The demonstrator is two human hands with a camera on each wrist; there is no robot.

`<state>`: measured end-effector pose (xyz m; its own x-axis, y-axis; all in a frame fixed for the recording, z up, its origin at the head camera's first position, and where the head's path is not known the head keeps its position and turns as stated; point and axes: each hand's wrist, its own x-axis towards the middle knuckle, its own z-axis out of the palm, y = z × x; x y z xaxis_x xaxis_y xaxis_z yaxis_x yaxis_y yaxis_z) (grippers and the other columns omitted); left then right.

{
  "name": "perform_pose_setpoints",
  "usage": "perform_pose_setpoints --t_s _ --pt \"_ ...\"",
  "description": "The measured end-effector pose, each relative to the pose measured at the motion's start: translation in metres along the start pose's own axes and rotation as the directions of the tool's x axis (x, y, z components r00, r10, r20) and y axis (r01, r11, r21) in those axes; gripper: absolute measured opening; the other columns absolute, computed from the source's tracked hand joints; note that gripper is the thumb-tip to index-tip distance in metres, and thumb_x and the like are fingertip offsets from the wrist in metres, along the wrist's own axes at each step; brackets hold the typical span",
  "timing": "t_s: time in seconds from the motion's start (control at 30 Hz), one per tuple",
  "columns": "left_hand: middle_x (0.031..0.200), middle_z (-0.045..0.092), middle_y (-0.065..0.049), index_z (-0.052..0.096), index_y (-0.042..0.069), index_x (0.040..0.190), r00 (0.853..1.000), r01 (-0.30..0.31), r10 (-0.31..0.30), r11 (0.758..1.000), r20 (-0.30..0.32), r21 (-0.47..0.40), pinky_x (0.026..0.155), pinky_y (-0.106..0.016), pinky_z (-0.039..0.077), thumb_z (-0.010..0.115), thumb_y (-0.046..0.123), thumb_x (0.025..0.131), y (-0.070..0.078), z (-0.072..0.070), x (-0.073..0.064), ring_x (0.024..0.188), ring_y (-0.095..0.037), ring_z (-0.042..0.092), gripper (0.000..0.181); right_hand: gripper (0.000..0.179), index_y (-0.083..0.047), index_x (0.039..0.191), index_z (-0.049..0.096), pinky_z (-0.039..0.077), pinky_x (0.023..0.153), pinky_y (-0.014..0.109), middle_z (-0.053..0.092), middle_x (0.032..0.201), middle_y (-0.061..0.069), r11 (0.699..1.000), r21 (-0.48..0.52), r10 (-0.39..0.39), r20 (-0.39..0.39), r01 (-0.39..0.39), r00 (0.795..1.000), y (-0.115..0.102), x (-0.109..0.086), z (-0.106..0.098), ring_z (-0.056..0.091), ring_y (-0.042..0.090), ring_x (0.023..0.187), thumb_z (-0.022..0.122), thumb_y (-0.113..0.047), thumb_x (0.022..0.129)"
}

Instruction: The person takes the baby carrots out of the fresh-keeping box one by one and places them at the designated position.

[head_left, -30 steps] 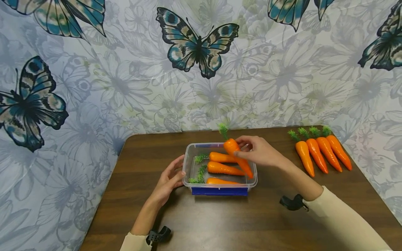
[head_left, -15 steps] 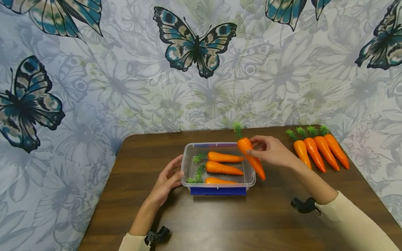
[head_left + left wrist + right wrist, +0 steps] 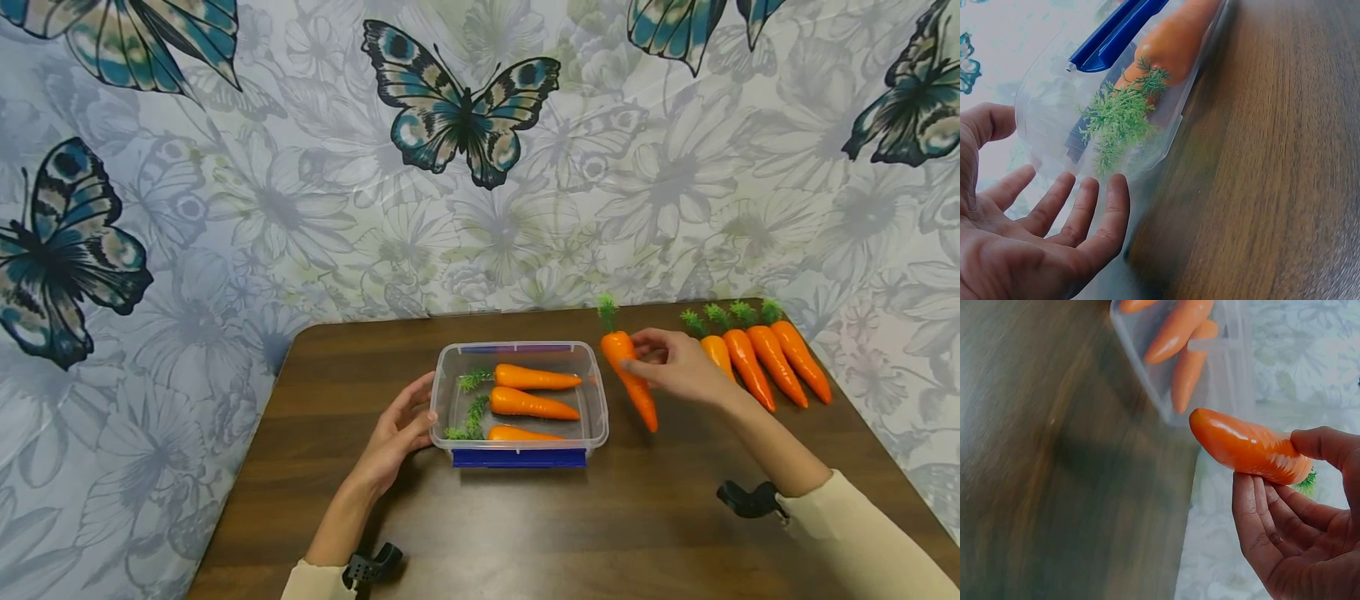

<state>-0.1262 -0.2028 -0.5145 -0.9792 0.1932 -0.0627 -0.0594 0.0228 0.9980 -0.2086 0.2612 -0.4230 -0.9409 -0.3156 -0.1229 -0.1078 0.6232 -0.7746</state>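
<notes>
My right hand point(image 3: 678, 367) pinches an orange carrot with a green top point(image 3: 628, 379) between thumb and fingertips. In the right wrist view that carrot point(image 3: 1250, 447) points its tip toward the box, green tuft behind. The clear plastic box point(image 3: 596, 433) with blue clips stands just left of it, holding 3 carrots point(image 3: 534, 403) laid sideways, tops to the left. At the box's left wall is my left hand point(image 3: 397, 433), its fingers spread and lightly bent. The left wrist view shows those fingertips point(image 3: 1117, 184) right at the clear wall, with green tops point(image 3: 1116, 122) seen through it.
Several more carrots point(image 3: 772, 365) lie side by side at the table's right, the nearest partly hidden behind my right hand. The brown wooden table point(image 3: 510, 533) ends at a butterfly-patterned backdrop point(image 3: 480, 233). A black strap mount point(image 3: 750, 500) is on my right wrist.
The carrot in my right hand has moved right, from over the box to beyond its right side. My left hand has stayed by the box; the view has shifted slightly.
</notes>
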Motion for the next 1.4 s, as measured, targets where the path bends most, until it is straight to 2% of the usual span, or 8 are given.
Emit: perform_pose_setpoints --t_s 0.2,0.33,0.47,0.6,0.83,1.17,1.4 --pt "0.164 0.045 -0.017 0.038 0.03 0.167 1.0 0.003 -0.003 1.0 0.0 -0.01 0.095 -0.041 0.061 0.061 0.018 0.11 0.0 -0.001 -0.001 0.14 -0.045 0.053 0.062 0.072 0.0 0.152 0.052 0.066 0.085 0.04 0.062 0.14 0.025 0.998 0.016 0.062 0.006 -0.062 0.998 0.018 0.0 -0.005 0.072 0.024 0.105 0.073 -0.047 0.102" --pt "0.164 0.045 -0.016 0.039 0.032 0.166 1.0 0.011 -0.011 1.0 -0.001 -0.007 0.095 -0.042 0.061 0.061 0.018 0.11 0.0 -0.001 0.0 0.141 -0.044 0.053 0.062 0.072 0.0 0.152 0.052 0.066 0.086 0.044 0.062 0.139 0.026 0.997 0.007 0.082 0.001 -0.082 0.997 0.028 -0.001 -0.008 0.073 0.022 0.099 0.072 -0.048 0.102" --pt "0.164 0.046 -0.015 0.04 0.033 0.165 1.0 0.016 -0.016 1.0 -0.004 -0.006 0.095 -0.043 0.06 0.061 0.018 0.11 -0.001 -0.001 0.0 0.141 -0.044 0.052 0.061 0.073 0.004 0.152 0.051 0.066 0.082 0.041 0.064 0.139 0.029 0.995 -0.046 0.084 -0.012 -0.084 0.996 0.04 0.0 -0.011 0.076 0.02 0.093 0.07 -0.047 0.103" --pt "0.164 0.045 -0.015 0.04 0.032 0.166 1.0 0.017 -0.017 1.0 -0.005 -0.005 0.095 -0.043 0.06 0.06 0.016 0.11 0.0 0.0 0.0 0.141 -0.043 0.052 0.061 0.074 0.006 0.151 0.051 0.064 0.077 0.036 0.065 0.137 0.031 0.988 -0.121 0.094 -0.033 -0.098 0.995 0.052 0.001 -0.014 0.077 0.023 0.094 0.069 -0.048 0.104" --pt "0.164 0.045 -0.016 0.039 0.031 0.166 1.0 0.013 -0.013 1.0 0.0 0.001 0.094 -0.042 0.06 0.06 0.017 0.11 -0.001 0.0 0.001 0.14 -0.042 0.052 0.061 0.072 0.008 0.145 0.057 0.059 0.086 0.048 0.07 0.128 0.027 0.955 -0.278 0.087 -0.079 -0.106 0.993 0.069 0.003 -0.02 0.07 0.036 0.108 0.068 -0.05 0.102" --pt "0.163 0.044 -0.02 0.038 0.027 0.167 1.0 0.0 0.001 1.0 0.016 -0.021 0.093 -0.04 0.061 0.06 0.015 0.11 -0.001 0.001 0.001 0.135 -0.039 0.058 0.062 0.068 0.011 0.137 0.062 0.056 0.081 0.052 0.075 0.112 0.023 0.914 -0.38 0.095 -0.138 -0.141 0.986 0.079 0.002 -0.023 0.071 0.034 0.096 0.073 -0.045 0.1" --pt "0.162 0.044 -0.022 0.036 0.027 0.168 1.0 -0.013 0.014 1.0 0.018 -0.023 0.092 -0.039 0.061 0.061 0.017 0.11 0.0 0.001 0.0 0.134 -0.04 0.057 0.063 0.06 0.01 0.129 0.066 0.058 0.077 0.05 0.076 0.107 0.023 0.911 -0.386 0.08 -0.182 -0.147 0.98 0.081 -0.002 -0.024 0.072 0.032 0.089 0.076 -0.041 0.099"
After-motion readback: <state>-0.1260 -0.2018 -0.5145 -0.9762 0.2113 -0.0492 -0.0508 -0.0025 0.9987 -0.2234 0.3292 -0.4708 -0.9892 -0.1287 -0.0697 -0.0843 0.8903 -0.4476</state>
